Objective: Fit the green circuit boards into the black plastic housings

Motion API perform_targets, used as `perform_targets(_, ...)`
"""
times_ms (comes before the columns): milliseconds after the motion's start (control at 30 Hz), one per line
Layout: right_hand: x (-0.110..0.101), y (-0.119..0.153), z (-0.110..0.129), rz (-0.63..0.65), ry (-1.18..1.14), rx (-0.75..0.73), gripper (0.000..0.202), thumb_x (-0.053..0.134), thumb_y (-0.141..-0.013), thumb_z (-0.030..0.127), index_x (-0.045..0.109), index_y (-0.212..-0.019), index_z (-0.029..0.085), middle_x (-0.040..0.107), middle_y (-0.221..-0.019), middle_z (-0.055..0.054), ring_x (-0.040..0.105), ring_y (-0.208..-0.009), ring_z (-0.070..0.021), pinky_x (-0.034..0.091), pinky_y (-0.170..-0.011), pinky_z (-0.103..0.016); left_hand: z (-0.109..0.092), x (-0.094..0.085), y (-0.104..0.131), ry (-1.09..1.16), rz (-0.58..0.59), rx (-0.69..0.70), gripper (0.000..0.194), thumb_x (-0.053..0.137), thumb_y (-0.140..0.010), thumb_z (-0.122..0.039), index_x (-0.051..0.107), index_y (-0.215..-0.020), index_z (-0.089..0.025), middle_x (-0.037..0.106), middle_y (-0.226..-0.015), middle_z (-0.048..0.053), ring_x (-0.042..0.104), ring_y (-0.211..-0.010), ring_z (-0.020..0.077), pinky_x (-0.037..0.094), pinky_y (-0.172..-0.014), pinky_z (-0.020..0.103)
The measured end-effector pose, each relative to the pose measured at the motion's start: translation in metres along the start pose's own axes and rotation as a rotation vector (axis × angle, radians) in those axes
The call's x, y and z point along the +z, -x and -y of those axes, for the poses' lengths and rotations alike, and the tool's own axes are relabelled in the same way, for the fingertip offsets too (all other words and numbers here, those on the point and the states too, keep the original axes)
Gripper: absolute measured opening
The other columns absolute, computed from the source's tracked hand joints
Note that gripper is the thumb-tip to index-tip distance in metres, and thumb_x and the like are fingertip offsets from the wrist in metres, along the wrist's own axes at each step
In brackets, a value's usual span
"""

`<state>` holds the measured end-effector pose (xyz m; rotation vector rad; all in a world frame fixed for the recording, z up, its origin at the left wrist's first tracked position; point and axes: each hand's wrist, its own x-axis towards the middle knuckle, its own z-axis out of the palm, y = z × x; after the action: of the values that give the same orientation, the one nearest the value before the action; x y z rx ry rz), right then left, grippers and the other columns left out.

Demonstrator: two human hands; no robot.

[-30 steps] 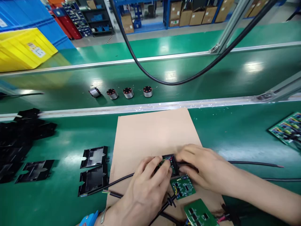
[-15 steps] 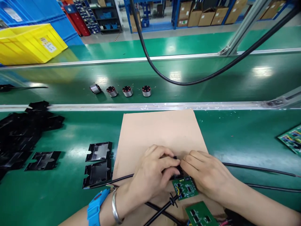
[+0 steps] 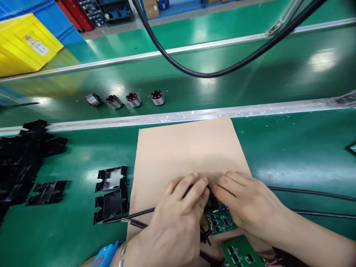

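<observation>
My left hand and my right hand meet over a cardboard sheet. Both have fingers closed around a small black plastic part, mostly hidden by them. Just below it lies a green circuit board with a yellow wire, its right edge beside my right hand. A second green circuit board is nearer to me, with coloured wires at its edge. A black cable with bare coloured wire ends passes under my left wrist.
Two open black plastic cases lie left of the cardboard, with a pile of black cases farther left. Several motor stators stand behind the metal rail. A thick black cable hangs across the top. Cables extend right.
My left hand has turned so its back faces up, fingers now curled over the black part. My right hand stays nearly in place. The view has tilted down and shifted slightly.
</observation>
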<state>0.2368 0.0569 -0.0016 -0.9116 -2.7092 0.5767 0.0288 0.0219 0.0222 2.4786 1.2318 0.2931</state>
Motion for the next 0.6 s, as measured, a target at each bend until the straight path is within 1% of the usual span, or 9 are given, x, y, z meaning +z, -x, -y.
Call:
perform_targets(67, -0.002, 0.0, 0.0, -0.015, -0.034, 0.029, 0.03, 0.035, -0.082, -0.001, 0.06, -0.081, 0.016, 0.055, -0.08, -0.006, 0.045, -0.075, -0.0208, 0.037, -0.068, -0.036, 0.007, -0.005, 0.001, 0.105, -0.005, -0.037, 0.046, 0.047, -0.08, -0.012, 0.061, -0.123, -0.021, 0.051, -0.137, 0.006, 0.04, -0.128, 0.0275, 0.037, -0.105, 0.046)
perform_targets(167, -0.01, -0.002, 0.001, -0.017, -0.098, 0.071, 0.026, 0.039, -0.089, 0.008, 0.063, -0.086, 0.017, 0.056, -0.083, -0.006, 0.048, -0.079, -0.0211, 0.039, -0.072, -0.036, 0.021, -0.014, 0.005, 0.233, -0.03, -0.141, 0.051, 0.052, -0.084, -0.014, 0.052, -0.133, -0.026, 0.047, -0.139, 0.005, 0.043, -0.126, 0.0228, 0.04, -0.105, 0.042)
perform_targets(267, -0.019, -0.01, 0.006, -0.009, -0.118, 0.112, 0.02, 0.044, -0.091, 0.015, 0.063, -0.095, 0.018, 0.057, -0.089, -0.006, 0.05, -0.085, -0.0215, 0.041, -0.075, -0.036, 0.032, -0.021, 0.008, 0.294, -0.012, -0.234, 0.062, 0.064, -0.081, -0.021, 0.045, -0.139, -0.025, 0.053, -0.13, 0.006, 0.049, -0.118, 0.0227, 0.044, -0.101, 0.041)
perform_targets(333, -0.023, -0.022, 0.013, 0.004, -0.078, 0.125, 0.015, 0.05, -0.088, 0.017, 0.063, -0.096, 0.019, 0.058, -0.092, -0.007, 0.051, -0.088, -0.0226, 0.043, -0.076, -0.037, 0.034, -0.022, 0.008, 0.311, 0.003, -0.251, 0.064, 0.07, -0.077, -0.022, 0.047, -0.136, -0.024, 0.057, -0.124, 0.006, 0.051, -0.115, 0.0236, 0.045, -0.099, 0.042)
perform_targets(400, -0.023, -0.038, 0.022, 0.06, 0.006, 0.137, 0.013, 0.061, -0.08, 0.019, 0.064, -0.093, 0.017, 0.06, -0.092, -0.008, 0.053, -0.091, -0.0253, 0.044, -0.077, -0.038, 0.03, -0.021, 0.007, 0.317, 0.001, -0.259, 0.063, 0.071, -0.073, -0.018, 0.05, -0.132, -0.023, 0.058, -0.121, 0.005, 0.052, -0.112, 0.024, 0.046, -0.097, 0.042)
perform_targets(467, -0.022, -0.056, 0.032, 0.171, 0.111, 0.159, 0.021, 0.068, -0.071, 0.015, 0.064, -0.091, 0.013, 0.062, -0.09, -0.01, 0.055, -0.089, -0.0275, 0.046, -0.074, -0.038, 0.025, -0.017, 0.006, 0.321, -0.021, -0.289, 0.054, 0.068, -0.07, -0.012, 0.055, -0.122, -0.021, 0.061, -0.114, 0.005, 0.055, -0.105, 0.0239, 0.048, -0.092, 0.042)
perform_targets(500, -0.021, -0.064, 0.038, 0.227, 0.165, 0.175, 0.023, 0.069, -0.068, 0.012, 0.065, -0.091, 0.011, 0.062, -0.089, -0.012, 0.057, -0.087, -0.028, 0.047, -0.072, -0.038, 0.022, -0.014, 0.006, 0.321, -0.035, -0.31, 0.048, 0.066, -0.07, -0.01, 0.057, -0.116, -0.019, 0.062, -0.109, 0.006, 0.057, -0.101, 0.024, 0.05, -0.089, 0.042)
perform_targets(567, -0.019, -0.076, 0.047, 0.299, 0.237, 0.203, 0.027, 0.066, -0.067, 0.007, 0.066, -0.094, 0.009, 0.064, -0.088, -0.014, 0.059, -0.084, -0.0283, 0.048, -0.069, -0.037, 0.017, -0.009, 0.005, 0.31, -0.063, -0.347, 0.036, 0.063, -0.07, -0.009, 0.058, -0.105, -0.017, 0.063, -0.102, 0.007, 0.058, -0.095, 0.0249, 0.051, -0.083, 0.043)
perform_targets(600, -0.018, -0.079, 0.05, 0.308, 0.252, 0.214, 0.028, 0.065, -0.067, 0.005, 0.066, -0.095, 0.008, 0.064, -0.089, -0.015, 0.06, -0.084, -0.0286, 0.048, -0.068, -0.037, 0.016, -0.007, 0.004, 0.3, -0.077, -0.355, 0.033, 0.064, -0.071, -0.01, 0.057, -0.102, -0.016, 0.063, -0.101, 0.007, 0.059, -0.094, 0.0254, 0.051, -0.082, 0.043)
